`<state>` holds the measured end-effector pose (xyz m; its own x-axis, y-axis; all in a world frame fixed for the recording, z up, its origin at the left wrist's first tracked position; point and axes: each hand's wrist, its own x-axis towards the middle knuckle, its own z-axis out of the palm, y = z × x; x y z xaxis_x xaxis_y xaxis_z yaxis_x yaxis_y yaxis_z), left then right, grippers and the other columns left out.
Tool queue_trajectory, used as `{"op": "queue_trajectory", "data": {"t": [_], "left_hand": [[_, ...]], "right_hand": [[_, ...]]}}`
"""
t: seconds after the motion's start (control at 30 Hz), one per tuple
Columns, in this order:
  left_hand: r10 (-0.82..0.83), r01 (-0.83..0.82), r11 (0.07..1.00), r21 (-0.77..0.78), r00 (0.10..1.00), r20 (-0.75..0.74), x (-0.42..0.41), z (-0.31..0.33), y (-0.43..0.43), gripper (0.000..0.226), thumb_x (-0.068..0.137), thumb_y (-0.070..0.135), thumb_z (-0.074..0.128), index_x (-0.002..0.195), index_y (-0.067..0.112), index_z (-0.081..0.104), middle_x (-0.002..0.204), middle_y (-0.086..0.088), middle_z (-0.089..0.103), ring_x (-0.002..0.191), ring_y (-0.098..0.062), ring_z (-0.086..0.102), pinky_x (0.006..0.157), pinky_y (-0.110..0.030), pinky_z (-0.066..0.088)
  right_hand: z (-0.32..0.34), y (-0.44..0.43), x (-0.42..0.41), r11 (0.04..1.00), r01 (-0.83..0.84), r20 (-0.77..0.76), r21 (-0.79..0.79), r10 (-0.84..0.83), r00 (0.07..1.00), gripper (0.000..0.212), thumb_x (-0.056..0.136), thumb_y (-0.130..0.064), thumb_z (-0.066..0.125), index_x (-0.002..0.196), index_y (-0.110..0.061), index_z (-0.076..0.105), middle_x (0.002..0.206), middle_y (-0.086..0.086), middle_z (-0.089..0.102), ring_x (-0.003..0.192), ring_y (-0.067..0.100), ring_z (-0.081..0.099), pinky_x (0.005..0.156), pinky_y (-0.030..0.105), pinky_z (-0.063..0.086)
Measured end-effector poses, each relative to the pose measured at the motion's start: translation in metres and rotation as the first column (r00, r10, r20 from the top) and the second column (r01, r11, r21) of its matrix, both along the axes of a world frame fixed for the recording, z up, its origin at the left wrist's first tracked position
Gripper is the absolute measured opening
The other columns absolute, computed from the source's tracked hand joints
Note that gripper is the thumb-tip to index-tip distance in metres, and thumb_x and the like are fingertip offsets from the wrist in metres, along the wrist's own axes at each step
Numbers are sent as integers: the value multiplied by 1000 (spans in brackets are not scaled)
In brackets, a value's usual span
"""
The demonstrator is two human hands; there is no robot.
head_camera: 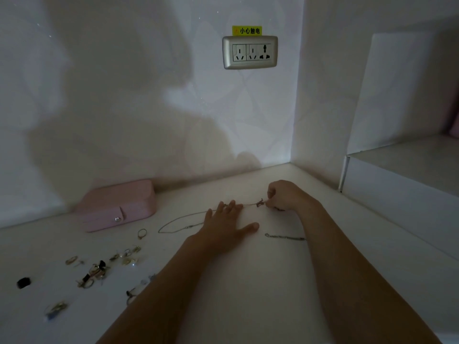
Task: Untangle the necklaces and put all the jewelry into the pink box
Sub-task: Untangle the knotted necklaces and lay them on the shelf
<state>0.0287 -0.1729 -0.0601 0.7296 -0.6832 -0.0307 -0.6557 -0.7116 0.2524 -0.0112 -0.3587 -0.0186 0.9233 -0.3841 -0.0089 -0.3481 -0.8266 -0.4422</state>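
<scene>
Right grip (285, 194) clenched, pinching the knotted end of the necklace (190, 227). Left grip (224, 225) released, fingers flat, pressing the chain onto the bench (248, 269) just left of the right grip. Pink box (116, 207) closed, well left of left grip, at the wall. Loose rings (99, 269) left of and nearer than left grip. Short chain (284, 236) just behind right grip's wrist.

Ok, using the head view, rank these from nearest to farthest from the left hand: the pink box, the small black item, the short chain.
1. Short chain: on the table just right of the left hand, close to its thumb.
2. Pink box: closed, off to the left against the wall.
3. Small black item: at the far left of the table, beyond the scattered rings.
</scene>
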Motion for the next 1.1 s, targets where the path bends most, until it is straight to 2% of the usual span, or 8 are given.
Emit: {"op": "queue_trajectory", "data": {"t": [0.13,0.3,0.47,0.63,0.73,0.83,1.0,1.1], "left_hand": [[9,-12,992,-124,1000,-26,2,1,3,71,83,69,46,141,31,32,159,-4,15,147,-23,6,119,-45,5],[15,-24,988,-150,998,-65,4,0,5,52,79,70,51,117,35,43,155,-15,20,146,-30,3,118,-47,9],[44,-53,991,-126,996,-79,5,4,7,41,75,73,53,81,35,42,147,-18,32,140,-35,17,112,-50,23],[43,-52,992,-118,996,-82,1,9,8,43,77,69,55,73,30,39,154,-21,19,145,-35,5,116,-50,15],[37,-47,991,-128,996,-83,0,12,9,44,77,68,56,70,28,39,151,-22,26,143,-34,12,114,-50,19],[29,-41,991,-129,995,-93,-1,15,10,45,78,68,56,70,27,40,151,-22,25,143,-35,11,114,-51,19],[23,-37,992,-117,993,-117,-1,17,11,46,80,66,55,68,25,39,157,-18,12,146,-35,1,117,-49,10],[13,-28,993,-118,993,-120,-2,18,11,46,82,64,54,68,23,38,159,-14,7,146,-34,-3,117,-48,5]], "right_hand": [[-1,0,-1,998,-40,-8,-39,40,999,18,88,-18,63,106,-16,63,107,6,58,97,21,56,75,25,42],[1,9,-1,993,-106,58,45,104,993,22,79,-19,75,101,-18,70,96,-4,55,86,12,54,58,17,37],[-2,14,0,982,-185,145,48,176,974,7,83,-13,72,89,-16,71,92,-2,66,84,10,58,71,19,41],[-3,20,3,978,-207,45,-27,208,977,11,90,-12,58,97,-14,66,103,0,61,95,15,56,77,23,43],[-2,19,3,965,-137,129,222,110,985,8,91,-11,54,90,-14,61,97,0,60,90,16,57,74,25,44],[-3,19,7,815,-105,226,570,-32,974,11,94,-10,51,86,-14,56,89,3,62,84,17,59,78,31,46],[0,20,13,264,-183,288,947,-446,847,25,96,6,41,74,0,51,67,12,51,62,20,51,65,29,51],[-1,6,18,371,-13,258,928,-620,741,30,95,9,36,70,-3,47,67,10,49,57,17,46,58,26,46]]}}
